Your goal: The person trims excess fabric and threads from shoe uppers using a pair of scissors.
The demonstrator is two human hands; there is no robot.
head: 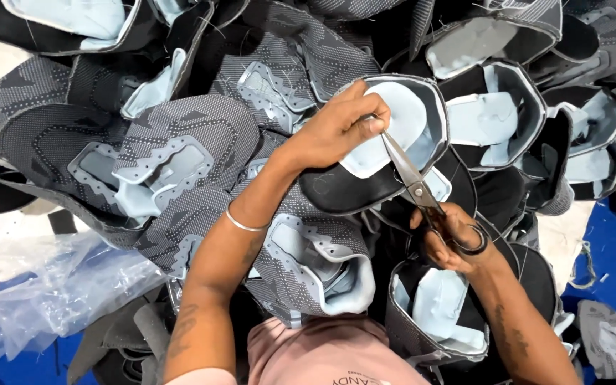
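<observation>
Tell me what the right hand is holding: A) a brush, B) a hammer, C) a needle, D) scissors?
D: the right hand has its fingers through the handles of the scissors, whose blades reach the shoe upper that the left hand grips.

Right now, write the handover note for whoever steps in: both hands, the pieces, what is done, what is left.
Left hand: grips the rim of a black shoe upper with pale blue lining, lifted over the pile.
Right hand: fingers in the handles of the scissors, blades at that upper's edge by the left fingertips.
Pile of grey knit shoe uppers all around; clear plastic bag at the left.
Done: cannot tell which are trimmed.
Left: the trim in hand.
</observation>
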